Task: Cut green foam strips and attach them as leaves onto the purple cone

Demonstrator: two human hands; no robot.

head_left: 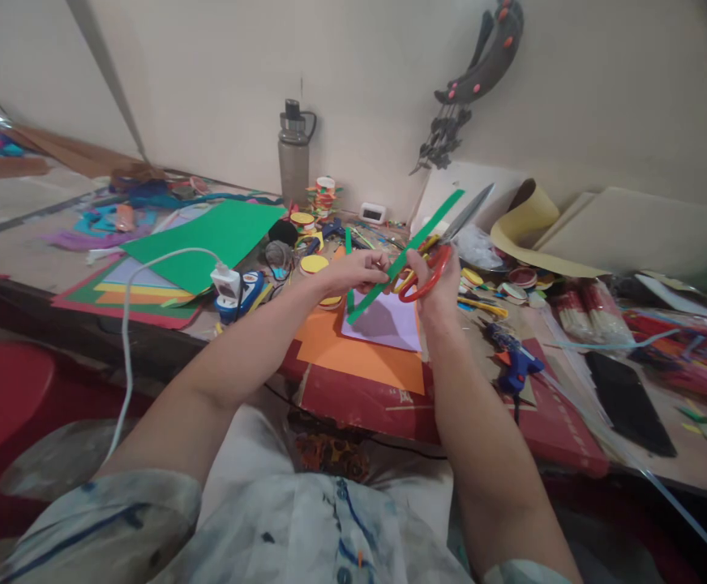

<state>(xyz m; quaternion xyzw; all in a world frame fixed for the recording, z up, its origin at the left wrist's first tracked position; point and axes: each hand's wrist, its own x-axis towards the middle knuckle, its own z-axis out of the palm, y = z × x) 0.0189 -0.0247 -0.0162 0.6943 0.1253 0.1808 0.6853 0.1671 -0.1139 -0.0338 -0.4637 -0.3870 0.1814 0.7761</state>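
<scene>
My left hand (362,272) is closed, its fingertips pinching a long green paper strip (432,223) that slants up to the right. My right hand (442,284) is wrapped round a pair of scissors (430,277) with red and yellow handles. The scissor blades point up and away, beside the strip's upper part, and its thumb is close to the strip. A second narrow green length (349,237) shows upright behind my left hand; whether it joins the first is unclear. Below both hands lie a lilac sheet (383,323) and an orange sheet (359,357).
Green sheets (213,239) lie over other coloured paper at left, near a blue power strip (241,298) with a white plug. A bottle (293,158) stands against the wall. At right are a blue glue gun (517,367), a black phone (630,401) and bagged craft sticks (590,312).
</scene>
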